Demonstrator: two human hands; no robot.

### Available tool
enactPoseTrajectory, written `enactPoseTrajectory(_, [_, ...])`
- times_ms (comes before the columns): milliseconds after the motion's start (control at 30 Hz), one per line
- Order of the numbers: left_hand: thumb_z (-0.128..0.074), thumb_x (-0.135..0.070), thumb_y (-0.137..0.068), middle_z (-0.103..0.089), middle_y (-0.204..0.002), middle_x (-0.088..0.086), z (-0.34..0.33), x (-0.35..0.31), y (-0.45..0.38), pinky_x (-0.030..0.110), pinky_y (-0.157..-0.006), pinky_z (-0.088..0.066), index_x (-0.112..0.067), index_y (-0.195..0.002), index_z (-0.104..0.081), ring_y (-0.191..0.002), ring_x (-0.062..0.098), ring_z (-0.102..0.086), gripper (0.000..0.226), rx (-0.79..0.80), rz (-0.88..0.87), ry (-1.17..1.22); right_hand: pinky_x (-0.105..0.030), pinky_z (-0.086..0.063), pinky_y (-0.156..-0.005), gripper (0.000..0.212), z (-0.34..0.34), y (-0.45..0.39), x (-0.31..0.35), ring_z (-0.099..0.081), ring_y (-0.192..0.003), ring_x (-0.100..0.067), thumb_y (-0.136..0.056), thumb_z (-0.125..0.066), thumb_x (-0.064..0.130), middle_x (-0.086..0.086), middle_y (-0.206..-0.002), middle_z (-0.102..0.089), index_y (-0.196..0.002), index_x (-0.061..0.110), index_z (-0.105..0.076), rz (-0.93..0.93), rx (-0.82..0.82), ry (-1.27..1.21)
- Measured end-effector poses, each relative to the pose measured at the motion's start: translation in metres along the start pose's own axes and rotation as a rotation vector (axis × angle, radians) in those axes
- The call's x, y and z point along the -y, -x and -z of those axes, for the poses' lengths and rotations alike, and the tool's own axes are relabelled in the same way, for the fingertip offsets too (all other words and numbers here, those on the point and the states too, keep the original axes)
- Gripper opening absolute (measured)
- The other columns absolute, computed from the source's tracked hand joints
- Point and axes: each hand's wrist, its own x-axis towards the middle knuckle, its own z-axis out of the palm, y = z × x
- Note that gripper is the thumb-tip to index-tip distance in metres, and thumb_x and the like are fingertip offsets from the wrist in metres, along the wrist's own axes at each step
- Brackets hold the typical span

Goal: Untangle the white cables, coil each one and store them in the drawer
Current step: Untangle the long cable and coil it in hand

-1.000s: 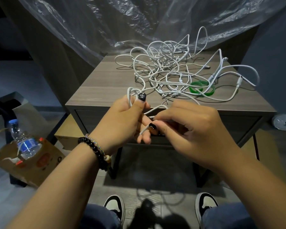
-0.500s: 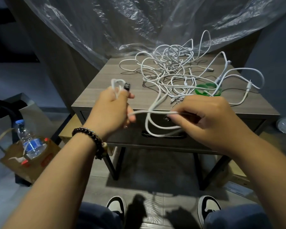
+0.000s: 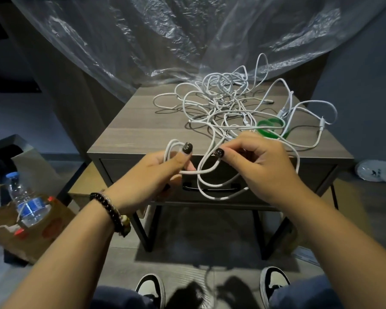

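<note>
Both hands (image 3: 158, 172) — on cable (image 3: 212, 170)

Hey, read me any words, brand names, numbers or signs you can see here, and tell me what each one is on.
No text here can be read.
Bottle: blue label with white print, too blurred to read.
Paper bag: orange-red round marks, no letters to make out.
White object on the floor at right: small dark marks, too small to read.
Table, cables, green band: no print visible.
</note>
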Motion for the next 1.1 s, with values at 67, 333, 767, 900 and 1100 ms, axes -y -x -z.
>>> enactPoseTrajectory(67, [-0.055,-0.051,-0.072,-0.033,-0.053,0.002,0.0,-0.002,0.004,0.022,-0.043,-0.022,-0.008,-0.084,-0.066,-0.043,0.011,-0.027,0.046,0.058,-0.013,0.005,-0.014,-0.042,-0.066,0.018,-0.001,-0.002,-0.002,-0.056,-0.072,-0.003,-0.085,-0.07,0.017,0.008,-0.075,-0.063,-0.079,0.033,-0.068,-0.033,-0.095,-0.014])
enactPoseTrajectory(333, [-0.048,-0.039,-0.081,-0.036,-0.05,0.0,-0.008,-0.01,0.007,0.018,-0.041,-0.03,-0.007,-0.071,-0.049,-0.04,0.01,-0.035,0.034,0.02,-0.047,0.171,-0.016,-0.045,-0.073,0.008,0.033,-0.006,-0.007,-0.056,-0.08,-0.001,-0.092,-0.062,0.016,0.01,-0.085,-0.06,-0.092,0.021,-0.068,-0.098,-0.292,0.292])
enactPoseTrajectory(767, [-0.045,-0.021,-0.098,-0.023,-0.051,-0.004,-0.009,-0.008,-0.007,0.014,-0.037,-0.015,-0.012,-0.076,-0.052,-0.039,0.007,-0.019,0.026,-0.246,-0.074,0.502,-0.047,-0.017,-0.116,0.068,0.031,-0.004,-0.033,-0.024,-0.14,-0.027,-0.086,-0.026,0.069,-0.007,-0.147,-0.036,-0.149,0.045,-0.018,-0.456,0.174,0.921])
enactPoseTrajectory(900, [-0.05,-0.018,-0.095,-0.021,-0.051,-0.002,-0.01,-0.01,-0.008,0.015,-0.037,-0.017,-0.013,-0.069,-0.045,-0.039,0.008,-0.019,0.026,-0.212,-0.118,0.462,-0.054,-0.011,-0.117,0.063,0.02,-0.03,-0.038,-0.016,-0.145,-0.031,-0.091,-0.023,0.068,-0.01,-0.155,-0.025,-0.148,0.043,-0.018,-0.499,0.315,0.982])
enactPoseTrajectory(1100, [-0.046,-0.021,-0.098,-0.023,-0.049,-0.005,-0.005,-0.013,-0.015,0.014,-0.038,-0.014,-0.011,-0.079,-0.051,-0.038,0.006,-0.019,0.022,-0.207,-0.082,0.549,-0.058,0.004,-0.116,0.063,0.009,-0.091,-0.064,0.006,-0.148,-0.033,-0.094,-0.019,0.066,-0.01,-0.162,0.0,-0.151,0.042,-0.007,-0.631,0.498,0.931])
